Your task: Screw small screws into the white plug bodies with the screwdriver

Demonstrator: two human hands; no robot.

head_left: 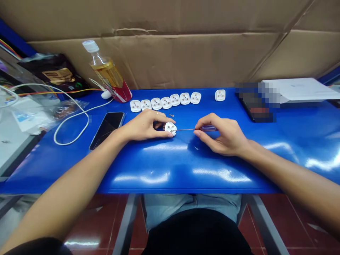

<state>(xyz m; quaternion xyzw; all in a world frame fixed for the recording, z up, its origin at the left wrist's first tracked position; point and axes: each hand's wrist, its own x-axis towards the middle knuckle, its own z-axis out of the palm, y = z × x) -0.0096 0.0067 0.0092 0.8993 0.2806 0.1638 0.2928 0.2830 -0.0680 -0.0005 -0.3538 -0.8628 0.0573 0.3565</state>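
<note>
Between the thumb and fingers of my left hand (147, 125) is a small white plug housing (170, 128) with metal parts inside, tilted toward the right. My right hand (225, 136) is closed round the purple handle of a screwdriver (208, 128). The screwdriver's thin shaft lies level and its tip meets the housing's face. A few tiny screws (171, 115) lie on the table just behind the held piece. Farther back stands a row of several similar white housings (166, 102), with another white housing (220, 95) apart to the right.
A phone (107, 129) and a white cable (62, 129) lie left on the blue table (170, 170). A drink bottle (110, 76) and a dark pouch (57, 74) stand behind. At the right are a dark flat object (251, 102) and a white box (300, 88). Cardboard (186, 56) walls the back.
</note>
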